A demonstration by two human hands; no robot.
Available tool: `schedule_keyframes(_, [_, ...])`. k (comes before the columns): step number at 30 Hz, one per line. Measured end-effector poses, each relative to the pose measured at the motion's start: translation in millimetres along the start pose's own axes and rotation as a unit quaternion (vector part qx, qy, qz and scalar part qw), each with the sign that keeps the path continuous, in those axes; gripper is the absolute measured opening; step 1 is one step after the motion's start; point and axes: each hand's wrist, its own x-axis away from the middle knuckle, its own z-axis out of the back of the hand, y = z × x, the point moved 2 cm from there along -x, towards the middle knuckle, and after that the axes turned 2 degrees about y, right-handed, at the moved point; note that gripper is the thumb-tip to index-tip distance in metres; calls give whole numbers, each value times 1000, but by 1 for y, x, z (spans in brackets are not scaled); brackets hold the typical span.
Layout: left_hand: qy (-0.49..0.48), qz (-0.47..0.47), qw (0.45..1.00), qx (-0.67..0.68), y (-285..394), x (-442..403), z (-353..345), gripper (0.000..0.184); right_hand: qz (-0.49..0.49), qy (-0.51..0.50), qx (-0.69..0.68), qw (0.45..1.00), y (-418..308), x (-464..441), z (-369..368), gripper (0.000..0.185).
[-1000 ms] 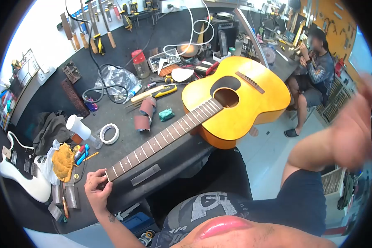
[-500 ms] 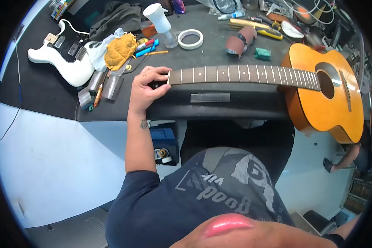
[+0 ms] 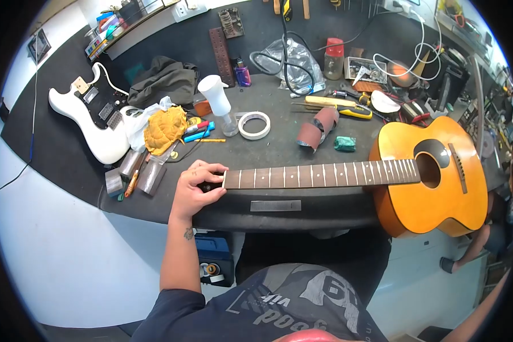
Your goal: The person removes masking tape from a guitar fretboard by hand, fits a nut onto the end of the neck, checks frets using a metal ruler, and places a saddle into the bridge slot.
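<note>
An orange acoustic guitar without strings lies across the bench, its body at the right and its dark neck running left. My left hand is closed around the headstock end, thumb and fingers at the nut. Just below the neck, on the bench's front edge, lies a flat dark grey strip with fine markings. My right hand is out of view; only part of my right arm shows at the lower right.
Behind the neck lie a masking tape roll, curled brown sandpaper and a small green packet. A white electric guitar body and a yellow cloth are at left. Tools and cables crowd the back right. Another person's leg shows right.
The view has tilted up, so the bench sits lower in the picture and more of its back shows. My left hand keeps its hold on the guitar. More of my right arm shows.
</note>
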Motion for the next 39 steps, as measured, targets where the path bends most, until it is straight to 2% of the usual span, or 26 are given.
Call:
schedule_keyframes(6, [6, 7, 1000, 15, -1, -1, -2, 28, -13, -13, -15, 1000, -12, 8, 10, 49])
schedule_keyframes(8, [2, -17, 1000, 7, -1, -3, -1, 29, -7, 2, -21, 1000, -14, 5, 13, 49])
schedule_keyframes(11, [6, 29, 999, 20, 7, 2, 0, 29, -9, 17, -41, 999, -11, -5, 22, 48])
schedule_keyframes(17, [0, 8, 1000, 10, 3, -2, 1, 29, 31, 103, -19, 994, -6, -61, 77, 48])
schedule_keyframes(20, [0, -5, 1000, -1, 2, -1, 2, 29, 71, 174, 10, 982, 2, -122, 121, 47])
schedule_keyframes(21, [16, 55, 998, 31, 14, 0, -1, 28, 84, 194, 22, 977, 6, -151, 136, 47])
schedule_keyframes(22, [17, -9, 1000, -6, 8, -2, 0, 28, 96, 214, 38, 971, 11, -182, 148, 47])
schedule_keyframes(27, [29, 6, 999, 17, -1, 0, 0, 32, 118, 280, 116, 946, 43, -366, 175, 46])
schedule_keyframes(33, [24, 10, 1000, 16, -5, -1, 1, 35, 99, 249, 203, 942, 87, -576, 115, 46])
schedule_keyframes(39, [16, 16, 1000, -9, 0, -3, 3, 34, 79, 115, 295, 945, 75, -687, -4, 45])
